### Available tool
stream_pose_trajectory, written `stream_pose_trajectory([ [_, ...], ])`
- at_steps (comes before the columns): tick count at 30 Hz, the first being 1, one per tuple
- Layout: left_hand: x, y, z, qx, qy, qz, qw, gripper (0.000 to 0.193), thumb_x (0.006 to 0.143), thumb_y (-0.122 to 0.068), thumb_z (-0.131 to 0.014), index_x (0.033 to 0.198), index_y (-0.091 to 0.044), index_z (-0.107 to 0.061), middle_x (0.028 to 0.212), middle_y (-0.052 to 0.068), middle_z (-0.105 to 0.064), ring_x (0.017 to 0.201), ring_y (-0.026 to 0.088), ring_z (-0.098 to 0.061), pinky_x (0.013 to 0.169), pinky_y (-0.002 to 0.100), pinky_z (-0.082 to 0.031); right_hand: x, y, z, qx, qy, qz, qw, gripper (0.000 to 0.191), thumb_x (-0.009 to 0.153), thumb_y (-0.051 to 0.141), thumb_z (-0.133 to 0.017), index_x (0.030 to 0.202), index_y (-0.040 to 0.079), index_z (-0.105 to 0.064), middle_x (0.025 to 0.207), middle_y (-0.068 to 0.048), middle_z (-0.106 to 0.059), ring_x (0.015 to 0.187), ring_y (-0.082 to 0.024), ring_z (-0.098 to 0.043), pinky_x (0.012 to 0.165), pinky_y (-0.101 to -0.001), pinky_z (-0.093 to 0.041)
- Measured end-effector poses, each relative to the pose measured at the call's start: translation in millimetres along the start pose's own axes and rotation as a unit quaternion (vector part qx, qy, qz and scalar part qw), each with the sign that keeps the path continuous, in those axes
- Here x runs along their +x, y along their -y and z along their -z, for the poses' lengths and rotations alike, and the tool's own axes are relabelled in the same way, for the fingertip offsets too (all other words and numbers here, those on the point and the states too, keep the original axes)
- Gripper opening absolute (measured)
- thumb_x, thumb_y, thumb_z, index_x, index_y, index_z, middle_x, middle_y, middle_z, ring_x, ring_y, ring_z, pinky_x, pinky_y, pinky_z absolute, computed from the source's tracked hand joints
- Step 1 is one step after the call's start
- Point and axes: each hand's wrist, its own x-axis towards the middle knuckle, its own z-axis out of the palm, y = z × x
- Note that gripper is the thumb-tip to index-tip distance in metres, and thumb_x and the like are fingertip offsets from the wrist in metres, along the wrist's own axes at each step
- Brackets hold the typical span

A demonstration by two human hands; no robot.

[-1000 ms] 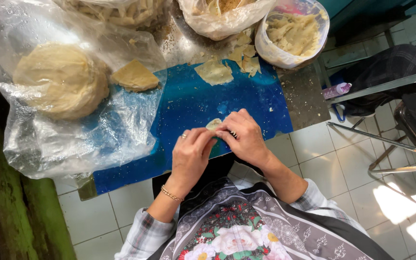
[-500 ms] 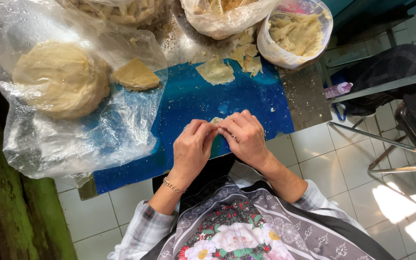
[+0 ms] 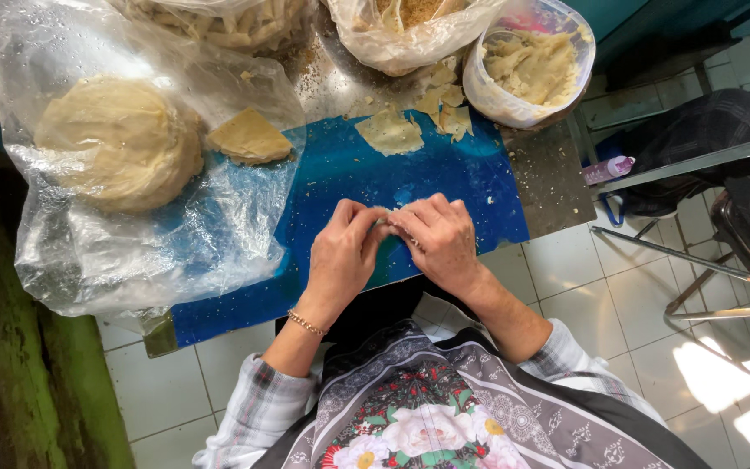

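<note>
A small piece of dough (image 3: 384, 222) is pinched between the two hands above the blue board (image 3: 444, 178), near its front edge. The left hand (image 3: 345, 256) is curled, with its fingers (image 3: 351, 214) drawn together and clamped on the left side of the piece; a thin gold bracelet (image 3: 306, 323) is worn on its wrist. The right hand (image 3: 440, 239) is closed in the same way, its fingers (image 3: 418, 215) pressed on the right side of the piece, so that the fingertips of both hands meet over it. Most of the piece is hidden by the fingers, and its shape cannot be told. The blue board is laid on a table (image 3: 557, 174) with a speckled metal top. Toward the far edge of the board, well apart from the hands, a flat torn dough sheet (image 3: 390, 133) is seen, with smaller dough scraps (image 3: 444, 97) just beyond it. A clear plastic bag (image 3: 115, 234) is spread over the left part of the board; a large round dough mass (image 3: 119, 143) is enclosed in it, and a triangular dough wedge (image 3: 249, 137) lies beside that mass. Beyond the right far corner of the board, a round plastic tub (image 3: 527, 65) filled with pale paste is placed on the table.
</note>
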Motion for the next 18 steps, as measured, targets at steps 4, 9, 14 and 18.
stream_pose_trajectory([
  [4,-5,0,-2,0.030,-0.021,-0.062,0.997,0.008,0.091,-0.008,-0.071,0.098,-0.009,-0.069,0.096,0.007,-0.064,0.086,0.030,-0.067,0.070,0.041,-0.055,4,-3,-3,-0.006,-0.003,-0.010,1.000,0.015,0.086,0.013,-0.078,0.100,0.015,-0.074,0.097,0.000,-0.067,0.091,-0.024,-0.059,0.076,-0.0390,-0.042],
  [9,1,1,-10,0.067,-0.033,-0.035,0.997,0.004,0.092,-0.006,-0.070,0.095,-0.009,-0.067,0.095,0.008,-0.063,0.085,0.031,-0.068,0.069,0.041,-0.055,-5,13,6,-0.119,-0.023,0.062,0.991,0.031,0.089,0.010,-0.073,0.120,0.010,-0.077,0.117,0.002,-0.070,0.109,-0.018,-0.062,0.091,-0.0368,-0.046],
  [14,-5,2,-1,-0.106,-0.075,0.056,0.990,0.024,0.097,-0.002,-0.063,0.121,-0.002,-0.065,0.100,0.012,-0.064,0.079,0.027,-0.067,0.072,0.037,-0.055,8,22,14,-0.187,0.022,0.077,0.979,0.045,0.086,0.030,-0.071,0.125,0.008,-0.070,0.125,-0.004,-0.069,0.114,-0.022,-0.064,0.096,-0.0433,-0.046],
  [18,-25,0,13,-0.115,-0.094,0.061,0.987,0.022,0.098,0.001,-0.061,0.120,-0.003,-0.066,0.103,0.014,-0.065,0.080,0.024,-0.067,0.071,0.033,-0.055,51,-2,13,-0.058,0.115,0.061,0.990,0.034,0.087,0.024,-0.074,0.119,0.013,-0.073,0.105,-0.005,-0.071,0.100,-0.025,-0.065,0.084,-0.0423,-0.046],
])
